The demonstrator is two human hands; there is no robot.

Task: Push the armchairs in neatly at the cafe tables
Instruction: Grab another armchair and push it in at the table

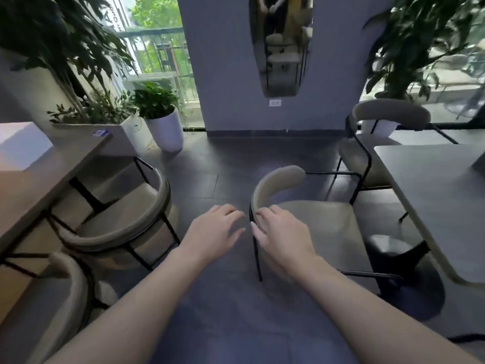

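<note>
A cream armchair (315, 222) with a curved backrest and thin black legs stands in the middle, its seat facing the grey table (433, 195) on the right. My right hand (280, 235) rests on the near end of its backrest, fingers curled over the padded rim. My left hand (215, 227) hovers just left of the backrest, fingers spread, touching nothing. A second cream armchair (126, 224) is tucked under the wooden table (44, 185) on the left. A third armchair (378, 143) stands at the far end of the grey table.
Another chair back (70, 292) shows at the lower left. White planters (165, 132) with green plants line the left window. A grey pillar with a mirror (280, 43) stands ahead. The table's black round base (409, 292) sits beside the chair's legs. Dark tiled floor runs between the tables.
</note>
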